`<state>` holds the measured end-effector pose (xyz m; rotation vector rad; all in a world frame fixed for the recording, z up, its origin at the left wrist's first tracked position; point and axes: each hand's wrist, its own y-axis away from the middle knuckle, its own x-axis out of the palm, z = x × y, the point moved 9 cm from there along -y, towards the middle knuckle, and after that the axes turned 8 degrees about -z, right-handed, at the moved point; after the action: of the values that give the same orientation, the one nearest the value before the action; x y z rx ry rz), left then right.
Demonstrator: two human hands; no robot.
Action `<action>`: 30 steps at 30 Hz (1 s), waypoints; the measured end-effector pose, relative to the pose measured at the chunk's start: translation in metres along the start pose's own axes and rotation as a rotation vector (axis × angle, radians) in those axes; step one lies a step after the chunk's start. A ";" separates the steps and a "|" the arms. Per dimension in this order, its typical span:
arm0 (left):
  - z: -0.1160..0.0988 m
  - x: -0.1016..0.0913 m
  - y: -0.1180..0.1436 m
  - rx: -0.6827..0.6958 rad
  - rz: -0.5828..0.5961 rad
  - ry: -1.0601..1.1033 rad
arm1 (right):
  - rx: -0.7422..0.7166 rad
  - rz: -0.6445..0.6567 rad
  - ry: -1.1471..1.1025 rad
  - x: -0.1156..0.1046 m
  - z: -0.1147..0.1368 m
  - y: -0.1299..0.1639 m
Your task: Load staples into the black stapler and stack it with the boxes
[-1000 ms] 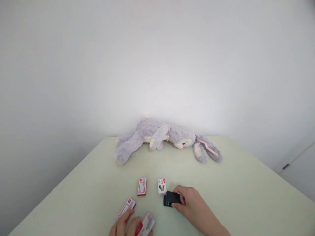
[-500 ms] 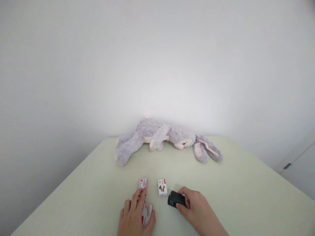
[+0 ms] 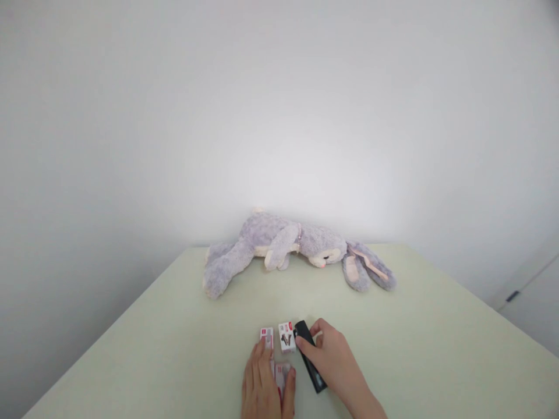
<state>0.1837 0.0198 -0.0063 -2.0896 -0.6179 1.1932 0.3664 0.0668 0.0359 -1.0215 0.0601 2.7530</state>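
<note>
Plush rabbit (image 3: 297, 247) blocks table's (image 3: 131, 349) far edge; small boxes (image 3: 286, 336) cluster at near edge; left and right sides open.

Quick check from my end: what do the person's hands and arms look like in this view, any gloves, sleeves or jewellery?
Both are bare. The left hand and the right hand wear no gloves, and no rings, watch or wristband show. The right forearm is uncovered down to the picture's lower edge, with no sleeve in view. Of the left arm only the hand shows. Fingernails look short and unpainted.
</note>
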 end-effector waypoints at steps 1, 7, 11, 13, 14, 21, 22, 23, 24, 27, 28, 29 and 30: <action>0.000 0.003 -0.001 0.011 0.015 -0.013 | 0.029 0.082 -0.087 0.012 -0.001 0.005; 0.005 0.012 0.005 0.230 0.144 -0.110 | -0.061 0.177 -0.280 0.032 0.005 0.040; 0.037 -0.002 0.012 0.220 0.147 -0.088 | -0.172 0.264 -0.248 0.052 0.016 0.053; 0.058 -0.015 0.009 0.195 0.172 -0.078 | -0.238 0.336 -0.301 0.068 0.033 0.058; 0.071 -0.022 0.006 0.169 0.193 -0.073 | -0.266 0.365 -0.335 0.076 0.043 0.060; 0.164 -0.061 -0.034 0.077 0.221 -0.055 | -0.156 0.491 -0.535 0.154 0.109 0.061; 0.174 -0.063 -0.039 0.075 0.217 -0.055 | -0.159 0.478 -0.560 0.163 0.116 0.058; 0.182 -0.063 -0.044 0.075 0.221 -0.053 | -0.165 0.461 -0.581 0.171 0.121 0.055; 0.189 -0.062 -0.047 0.074 0.241 -0.050 | -0.170 0.449 -0.596 0.178 0.125 0.052; 0.197 -0.063 -0.055 0.092 0.305 -0.070 | -0.155 0.438 -0.612 0.191 0.131 0.048; 0.198 -0.066 -0.057 0.091 0.313 -0.100 | -0.145 0.436 -0.609 0.192 0.130 0.048; 0.198 -0.071 -0.060 0.079 0.301 -0.141 | -0.135 0.419 -0.598 0.190 0.127 0.049; 0.197 -0.078 -0.064 0.054 0.269 -0.183 | -0.132 0.376 -0.581 0.184 0.123 0.049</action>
<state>-0.0314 0.0702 0.0106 -2.0795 -0.3868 1.5471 0.1417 0.0652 0.0082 -0.2083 -0.0209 3.3202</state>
